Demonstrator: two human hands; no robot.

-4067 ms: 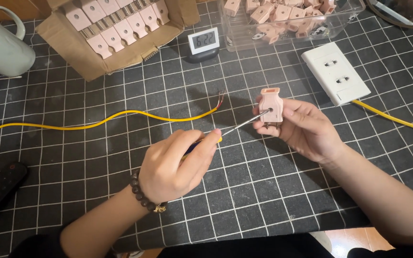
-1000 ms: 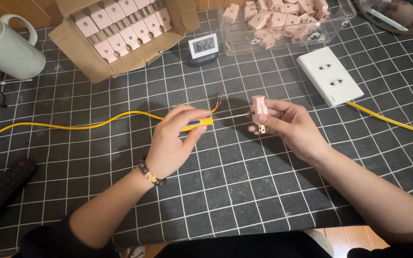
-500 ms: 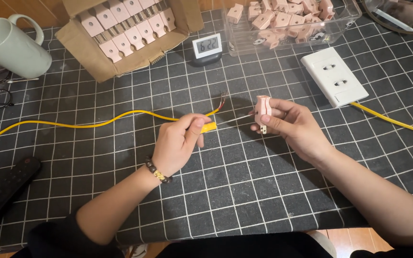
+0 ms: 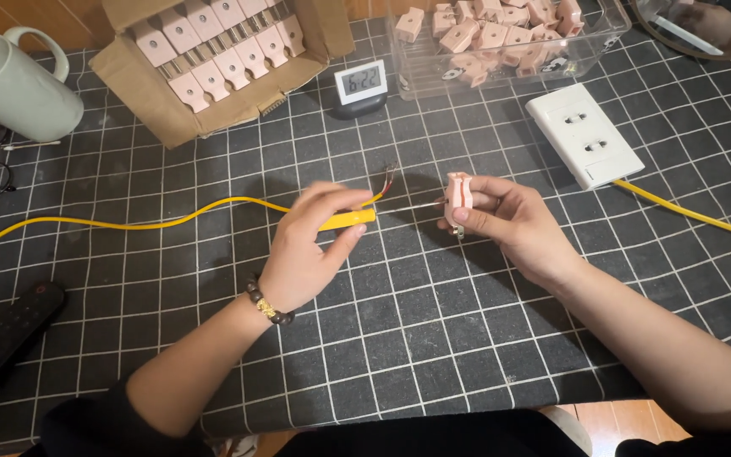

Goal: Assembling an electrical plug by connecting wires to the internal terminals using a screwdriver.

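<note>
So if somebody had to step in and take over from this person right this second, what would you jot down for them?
Left hand: holds a yellow-handled screwdriver, its metal tip pointing into the plug.
Right hand: grips a small pink plug and turns it toward the tip.
Nearby: the yellow cable lies on the grid mat, its bare wire ends just behind the screwdriver and not in the plug. More pink plugs sit in the cardboard box and in the clear tub; a white socket plate lies to the right.
Done: screwdriver brought to the plug.
Left: the cable's wires are not yet joined to it.
</note>
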